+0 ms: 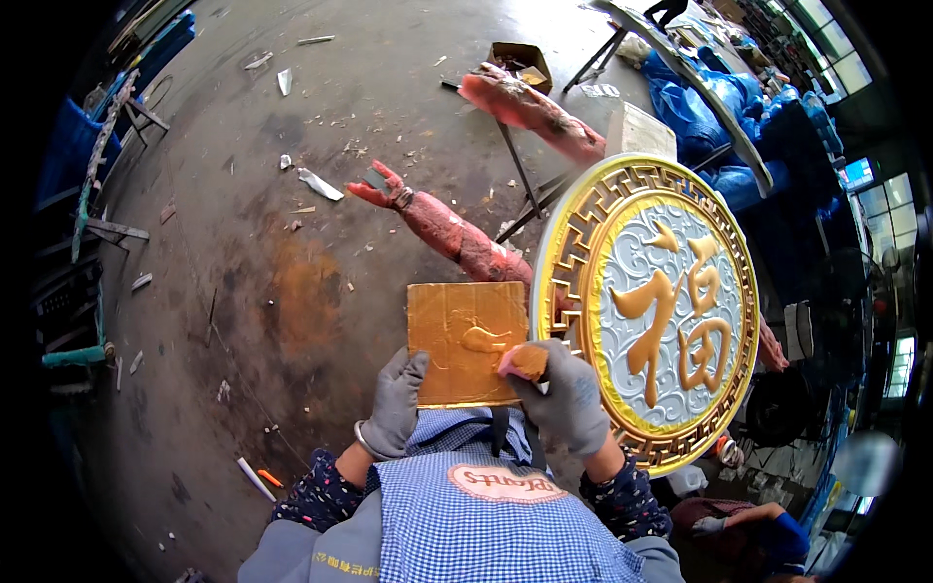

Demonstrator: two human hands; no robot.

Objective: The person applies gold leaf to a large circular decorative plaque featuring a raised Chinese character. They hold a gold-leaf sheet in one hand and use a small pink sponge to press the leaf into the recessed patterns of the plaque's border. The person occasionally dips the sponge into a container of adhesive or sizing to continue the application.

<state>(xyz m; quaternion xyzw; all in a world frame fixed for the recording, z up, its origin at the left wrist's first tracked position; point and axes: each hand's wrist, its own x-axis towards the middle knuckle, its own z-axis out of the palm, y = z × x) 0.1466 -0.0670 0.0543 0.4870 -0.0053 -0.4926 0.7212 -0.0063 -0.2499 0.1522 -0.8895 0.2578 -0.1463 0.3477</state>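
My left hand (394,403), in a grey glove, grips the left edge of a square board (442,374) coated in gold paint, held in front of my apron. A wet puddle of gold paint (484,339) lies near the board's middle. In my grey-gloved right hand (569,400) is a small pink sponge (530,361) with gold paint on its face, pinched over the board's right side, beside the puddle. Just right of that hand stands a large round plaque (671,316) with a gold fretwork rim, yellow edging, a pale scrolled ground and a raised gold character.
Red-wrapped stand arms (457,238) reach out behind the plaque. An open cardboard box (520,70) and blue sheeting (695,102) lie farther back. Scraps and an orange object (270,478) litter the concrete floor. Another person (748,530) is at the lower right.
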